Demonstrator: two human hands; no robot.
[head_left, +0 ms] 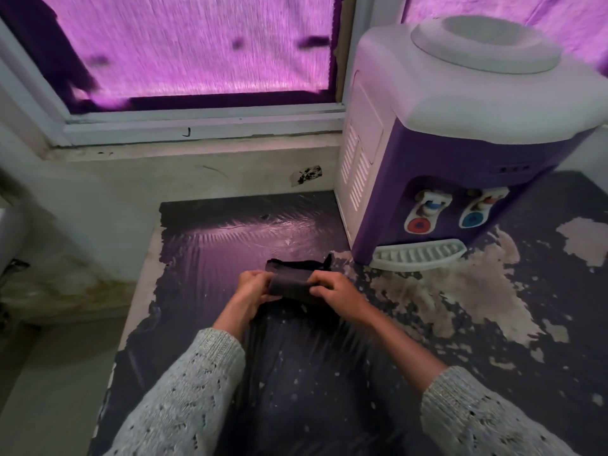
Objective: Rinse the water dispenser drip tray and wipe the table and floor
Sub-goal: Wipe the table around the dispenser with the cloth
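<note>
Both hands, left hand (253, 286) and right hand (334, 286), pinch a folded dark cloth (291, 281) with curled fingers over the bench (210, 258), so wiping looks barely begun, with the drip tray (419, 256) seated in the dispenser (460, 126).

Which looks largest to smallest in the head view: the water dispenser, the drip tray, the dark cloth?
1. Water dispenser, clearly largest.
2. Drip tray and dark cloth look alike; the cloth is folded and nearer, so unranked.

A window (197, 51) glows pink-purple (apparently curtained) above a stained pale wall (98, 199).
</note>
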